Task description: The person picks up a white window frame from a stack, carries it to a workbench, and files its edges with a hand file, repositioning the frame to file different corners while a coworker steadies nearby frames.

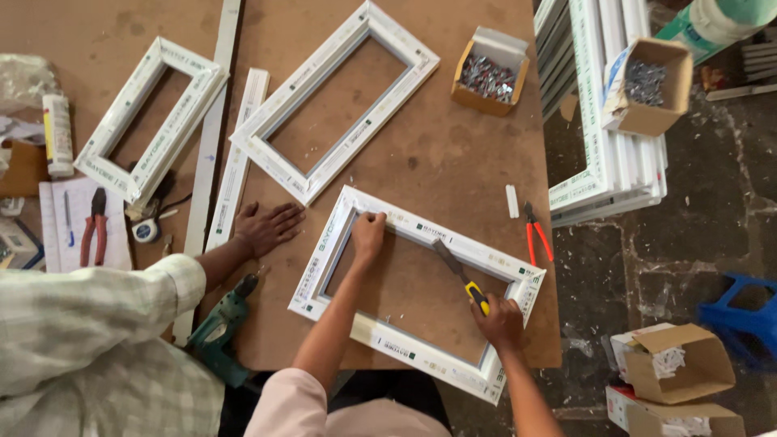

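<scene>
1. At one o'clock on the counter, an open tan cardboard box holds silvery screws
2. Nearest, a white rectangular frame: left hand presses its top rail, right hand grips a yellow-handled chisel

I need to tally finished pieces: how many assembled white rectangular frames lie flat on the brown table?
3: one frame at the table's left, one frame at top centre, and one frame nearest the camera, under the left hand and right hand. More lean stacked at right, uncounted.

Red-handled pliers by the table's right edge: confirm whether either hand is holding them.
No, the red-handled pliers lie untouched on the table, apart from both hands.
</scene>
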Demonstrator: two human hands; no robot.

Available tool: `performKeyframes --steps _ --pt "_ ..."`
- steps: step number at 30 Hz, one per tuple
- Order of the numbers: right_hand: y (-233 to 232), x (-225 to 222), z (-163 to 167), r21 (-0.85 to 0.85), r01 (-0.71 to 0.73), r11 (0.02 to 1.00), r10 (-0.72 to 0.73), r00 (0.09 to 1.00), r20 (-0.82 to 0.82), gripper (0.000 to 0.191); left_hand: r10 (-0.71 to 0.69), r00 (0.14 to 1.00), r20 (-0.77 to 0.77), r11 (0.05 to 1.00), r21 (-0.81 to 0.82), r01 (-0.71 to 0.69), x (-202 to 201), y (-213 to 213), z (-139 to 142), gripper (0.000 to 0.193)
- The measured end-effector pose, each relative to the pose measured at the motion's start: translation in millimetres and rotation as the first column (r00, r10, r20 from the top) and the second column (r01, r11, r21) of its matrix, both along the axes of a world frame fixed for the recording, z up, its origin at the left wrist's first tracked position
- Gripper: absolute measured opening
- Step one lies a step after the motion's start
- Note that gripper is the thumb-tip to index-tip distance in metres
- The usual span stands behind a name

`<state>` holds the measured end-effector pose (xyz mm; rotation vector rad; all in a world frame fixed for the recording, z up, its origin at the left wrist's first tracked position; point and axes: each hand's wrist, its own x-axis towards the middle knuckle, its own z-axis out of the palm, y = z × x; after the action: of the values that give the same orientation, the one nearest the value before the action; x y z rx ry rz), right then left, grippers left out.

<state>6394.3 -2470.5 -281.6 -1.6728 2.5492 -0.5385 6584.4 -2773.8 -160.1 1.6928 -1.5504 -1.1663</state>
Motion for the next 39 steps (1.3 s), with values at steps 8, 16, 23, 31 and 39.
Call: performKeyframes --steps 8,16,23,31,39 --pt "-1.5 1.1 -1.2 -0.002 -0.030 1.000 0.030 0.999 -0.026 0.035 -0.154 0.952 0.265 0.988 0.062 0.143 54.2 96.3 -40.3 0.033" --pt "-2.1 3.0 2.5 0.012 -0.030 0.999 0.030 0.999 -0.024 0.036 -0.248 0.929 0.276 0.966 -0.006 0.260 72.3 67.4 -35.1 0.026" --pt "-1.1 2.0 -4.4 -0.002 -0.045 0.999 0.045 0.998 -0.036 0.034 -0.241 0.877 0.416 0.912 -0.211 0.351 48.7 8.3 -20.8 0.087" --pt "-1.0 1.2 -7.3 0.008 -0.049 0.999 0.049 0.998 -0.027 0.035 -0.382 0.724 0.574 0.870 -0.041 0.492 31.8 20.3 -26.1 0.085" --pt "-1.0 1.0 -10.1 0.003 -0.050 0.999 0.050 0.998 -0.033 0.034 -0.421 0.704 0.572 0.736 -0.239 0.633 48.2 46.2 -31.4 0.023"
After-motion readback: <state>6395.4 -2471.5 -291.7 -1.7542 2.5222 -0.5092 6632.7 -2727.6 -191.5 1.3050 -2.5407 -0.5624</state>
